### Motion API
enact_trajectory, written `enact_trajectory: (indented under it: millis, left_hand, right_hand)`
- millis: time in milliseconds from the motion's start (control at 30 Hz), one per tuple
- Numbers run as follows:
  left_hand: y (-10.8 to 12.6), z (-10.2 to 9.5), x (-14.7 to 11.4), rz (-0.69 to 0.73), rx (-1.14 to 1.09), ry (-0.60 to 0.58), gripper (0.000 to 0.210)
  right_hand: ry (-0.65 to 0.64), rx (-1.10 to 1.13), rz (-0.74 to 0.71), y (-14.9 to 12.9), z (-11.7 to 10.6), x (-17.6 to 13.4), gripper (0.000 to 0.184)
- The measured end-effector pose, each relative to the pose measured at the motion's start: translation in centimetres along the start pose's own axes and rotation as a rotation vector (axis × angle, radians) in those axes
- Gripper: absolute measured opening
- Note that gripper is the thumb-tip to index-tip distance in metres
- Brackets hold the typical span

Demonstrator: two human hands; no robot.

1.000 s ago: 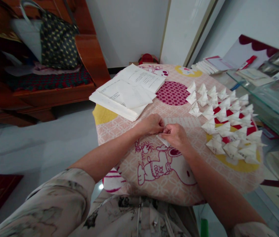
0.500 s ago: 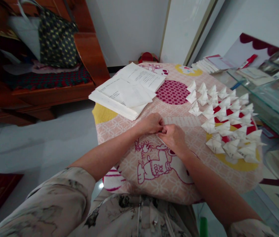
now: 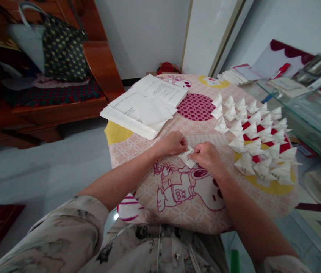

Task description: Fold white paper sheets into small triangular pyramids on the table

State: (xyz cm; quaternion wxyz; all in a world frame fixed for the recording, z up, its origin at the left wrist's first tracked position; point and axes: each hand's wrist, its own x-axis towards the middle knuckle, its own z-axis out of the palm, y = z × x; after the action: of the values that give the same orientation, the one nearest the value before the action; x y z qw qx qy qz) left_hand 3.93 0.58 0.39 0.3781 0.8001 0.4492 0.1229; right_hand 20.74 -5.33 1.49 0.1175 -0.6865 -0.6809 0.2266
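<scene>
A small folded piece of white paper (image 3: pixel 188 159) lies at the middle of the cloth-covered table, between my two hands. My left hand (image 3: pixel 174 143) pinches its upper left edge with curled fingers. From the other side my right hand (image 3: pixel 205 155) holds the paper's right part between thumb and fingertips. Right of my hands stand several folded paper pieces (image 3: pixel 251 129) with pointed tips, set in rows. Beyond my left hand rests a stack of printed white paper sheets (image 3: pixel 146 108).
The patterned tablecloth (image 3: pixel 137 189) covers the table. A glass shelf (image 3: pixel 296 110) with a red marker (image 3: pixel 281 71) and papers borders it on the right. A wooden bench (image 3: pixel 97 68) with a dark patterned bag (image 3: pixel 62 49) is at the far left.
My hands, pressed together before, have moved apart, the right one shifting right. The folded paper, mostly hidden under them earlier, now shows between them. The view has shifted slightly.
</scene>
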Motion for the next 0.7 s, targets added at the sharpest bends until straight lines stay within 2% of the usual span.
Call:
enact_trajectory:
  millis: [167, 300, 367, 433, 567, 700]
  left_hand:
    - [-0.1, 0.1, 0.0, 0.009, -0.026, 0.012, 0.014]
    - [0.3, 0.1, -0.1, 0.005, 0.031, 0.035, 0.013]
    - [0.4, 0.2, -0.3, 0.004, 0.064, 0.062, 0.012]
    - [0.4, 0.5, -0.6, 0.009, 0.074, 0.102, 0.011]
    - [0.1, 1.2, -1.3, 0.031, 0.051, 0.185, 0.014]
    - [0.2, 1.5, -1.6, 0.04, 0.093, 0.202, 0.026]
  right_hand:
    - [0.026, 0.047, 0.023, 1.3, -0.9, -0.2, 0.025]
    - [0.017, 0.087, 0.061, 3.4, -2.1, -0.1, 0.023]
    - [0.059, 0.11, 0.097, 4.1, -2.4, 0.1, 0.021]
    - [0.088, 0.188, 0.063, 4.1, -2.3, 0.2, 0.02]
    - [0.024, 0.191, -0.115, 2.8, -1.4, 0.5, 0.013]
    - [0.021, 0.15, -0.125, 2.5, -0.8, 0.7, 0.015]
